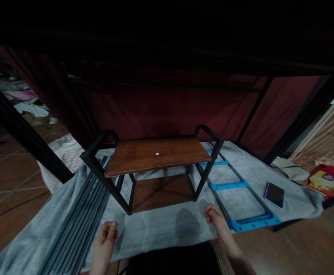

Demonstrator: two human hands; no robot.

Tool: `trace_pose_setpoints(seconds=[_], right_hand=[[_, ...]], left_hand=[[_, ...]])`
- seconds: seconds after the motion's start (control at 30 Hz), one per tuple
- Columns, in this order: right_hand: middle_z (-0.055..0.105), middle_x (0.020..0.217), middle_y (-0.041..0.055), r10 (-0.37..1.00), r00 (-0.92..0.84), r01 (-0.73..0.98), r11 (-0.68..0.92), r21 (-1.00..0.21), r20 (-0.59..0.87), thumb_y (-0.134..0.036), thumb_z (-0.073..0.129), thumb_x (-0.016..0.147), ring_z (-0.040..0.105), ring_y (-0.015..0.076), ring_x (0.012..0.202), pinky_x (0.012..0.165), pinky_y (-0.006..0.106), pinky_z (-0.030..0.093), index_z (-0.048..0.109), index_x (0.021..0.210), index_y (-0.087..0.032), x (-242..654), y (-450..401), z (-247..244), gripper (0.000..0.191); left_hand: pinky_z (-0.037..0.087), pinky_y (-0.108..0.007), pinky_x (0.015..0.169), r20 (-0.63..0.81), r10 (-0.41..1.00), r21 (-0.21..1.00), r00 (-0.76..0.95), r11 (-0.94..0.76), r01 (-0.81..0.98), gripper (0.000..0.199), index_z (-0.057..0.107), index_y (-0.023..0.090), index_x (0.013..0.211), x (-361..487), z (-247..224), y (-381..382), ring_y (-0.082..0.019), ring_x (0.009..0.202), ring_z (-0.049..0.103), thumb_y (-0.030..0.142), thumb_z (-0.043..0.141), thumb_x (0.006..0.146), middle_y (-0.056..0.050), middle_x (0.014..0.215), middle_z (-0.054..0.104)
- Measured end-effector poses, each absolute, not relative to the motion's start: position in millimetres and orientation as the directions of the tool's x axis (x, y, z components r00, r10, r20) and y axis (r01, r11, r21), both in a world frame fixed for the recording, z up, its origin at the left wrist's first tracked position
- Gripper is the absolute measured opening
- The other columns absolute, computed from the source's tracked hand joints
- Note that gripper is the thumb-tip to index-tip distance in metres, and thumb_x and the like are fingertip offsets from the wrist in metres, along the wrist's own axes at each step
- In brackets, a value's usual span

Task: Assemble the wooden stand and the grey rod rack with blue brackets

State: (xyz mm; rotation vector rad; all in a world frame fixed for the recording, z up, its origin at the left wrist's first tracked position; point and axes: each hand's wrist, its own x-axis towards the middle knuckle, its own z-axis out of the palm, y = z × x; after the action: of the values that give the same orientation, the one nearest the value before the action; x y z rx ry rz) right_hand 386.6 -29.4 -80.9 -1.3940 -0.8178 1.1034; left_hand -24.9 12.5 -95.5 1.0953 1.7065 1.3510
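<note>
A small two-tier shelf rack (158,154) stands upright in front of me, with brown wood-grain boards and a black metal frame. On its upper board lies a tiny white piece (157,154), too small to name. My left hand (105,238) is closed in front of the rack's left leg, beside a bundle of grey tubes (78,217). Curled near the rack's right front leg is my right hand (213,215), close to a frame of grey rods with blue crosspieces (229,186). Neither hand touches the rack, and nothing shows in their fingers.
Grey cloth (155,233) covers the low surface under everything. A phone (274,194) lies at the right, and past it is a red and yellow package (331,181). Black posts (23,126) and dark red curtains (167,110) enclose the space. Clothes (31,109) are piled at the far left.
</note>
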Motion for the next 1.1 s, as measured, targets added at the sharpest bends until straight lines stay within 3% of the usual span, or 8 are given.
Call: trace_pose_setpoints(seconds=[0.1,0.2,0.33,0.43,0.6,0.73,0.9,1.1], right_hand=[[0.05,0.053,-0.0025,0.945,0.245,-0.162,-0.18,-0.97,-0.216,-0.038,0.057,0.064,0.043,0.0145,0.049,0.051,0.028,0.033,0.057,0.062,-0.024,357,-40,-86,0.015],[0.056,0.057,-0.0025,0.938,0.19,-0.228,-0.245,-0.942,-0.29,-0.041,0.064,0.068,0.049,0.0155,0.053,0.055,0.029,0.038,0.063,0.075,-0.024,325,-49,-84,0.019],[0.071,0.089,0.0049,0.955,-0.048,-0.383,-0.287,-0.878,-0.291,-0.051,0.07,0.076,0.063,0.021,0.083,0.08,0.035,0.048,0.071,0.091,-0.022,286,-60,-57,0.033],[0.07,0.106,0.0063,0.946,-0.189,-0.507,-0.322,-0.799,-0.262,-0.054,0.069,0.079,0.064,0.0222,0.096,0.092,0.038,0.047,0.072,0.101,-0.024,273,-62,-25,0.038],[0.069,0.084,0.0047,0.967,-0.152,-0.35,-0.245,-0.904,-0.203,-0.051,0.069,0.082,0.061,0.0197,0.076,0.079,0.035,0.047,0.072,0.085,-0.021,302,-55,8,0.03],[0.059,0.065,0.0016,0.99,0.068,-0.155,-0.115,-0.981,-0.127,-0.057,0.064,0.082,0.053,0.0179,0.065,0.067,0.032,0.043,0.063,0.065,-0.022,349,-44,2,0.038],[0.068,0.085,0.0028,0.937,0.348,-0.008,0.015,-1.0,0.011,-0.049,0.074,0.072,0.059,0.0199,0.076,0.077,0.035,0.047,0.069,0.083,-0.025,407,-19,8,0.027],[0.067,0.088,0.0033,0.838,0.48,0.09,0.246,-0.965,0.258,-0.048,0.073,0.075,0.061,0.0185,0.08,0.081,0.035,0.049,0.067,0.088,-0.023,437,12,68,0.029]], left_hand=[[0.053,-0.036,0.053,0.087,0.962,0.957,-0.26,-0.008,0.29,0.049,0.065,0.026,0.083,2,-95,-8,-0.022,0.056,0.061,0.074,0.058,0.073,-0.002,0.065,0.064],[0.06,-0.044,0.084,0.239,0.971,0.854,-0.014,-0.203,0.479,0.032,0.068,0.031,0.107,37,-88,-33,-0.027,0.097,0.071,0.052,0.05,0.09,-0.007,0.104,0.074],[0.048,-0.045,0.109,0.375,0.776,0.463,0.508,-0.631,0.622,0.048,0.051,0.034,0.141,84,-69,-54,-0.024,0.129,0.056,0.029,0.051,0.094,-0.007,0.138,0.061],[0.042,-0.048,0.113,0.379,0.681,0.228,0.626,-0.725,0.65,0.056,0.049,0.033,0.144,98,-55,-47,-0.022,0.132,0.053,0.015,0.049,0.092,-0.006,0.144,0.057],[0.046,-0.045,0.101,0.518,0.749,0.123,0.413,-0.543,0.83,0.028,0.067,0.021,0.11,61,-36,-21,-0.024,0.104,0.065,0.016,0.044,0.094,-0.008,0.105,0.072],[0.047,-0.038,0.079,0.549,0.793,0.126,0.263,-0.39,0.912,0.022,0.063,0.021,0.08,14,-14,-9,-0.023,0.075,0.06,0.021,0.045,0.094,-0.006,0.072,0.062],[0.047,-0.038,0.089,0.632,0.775,0.342,0.01,-0.29,0.894,0.024,0.063,0.021,0.107,-20,20,3,-0.027,0.101,0.061,0.025,0.044,0.094,-0.012,0.109,0.066],[0.048,-0.036,0.081,0.636,0.675,0.68,-0.374,-0.261,0.686,0.025,0.066,0.022,0.09,-24,80,26,-0.022,0.081,0.063,0.041,0.05,0.094,-0.004,0.084,0.068]])
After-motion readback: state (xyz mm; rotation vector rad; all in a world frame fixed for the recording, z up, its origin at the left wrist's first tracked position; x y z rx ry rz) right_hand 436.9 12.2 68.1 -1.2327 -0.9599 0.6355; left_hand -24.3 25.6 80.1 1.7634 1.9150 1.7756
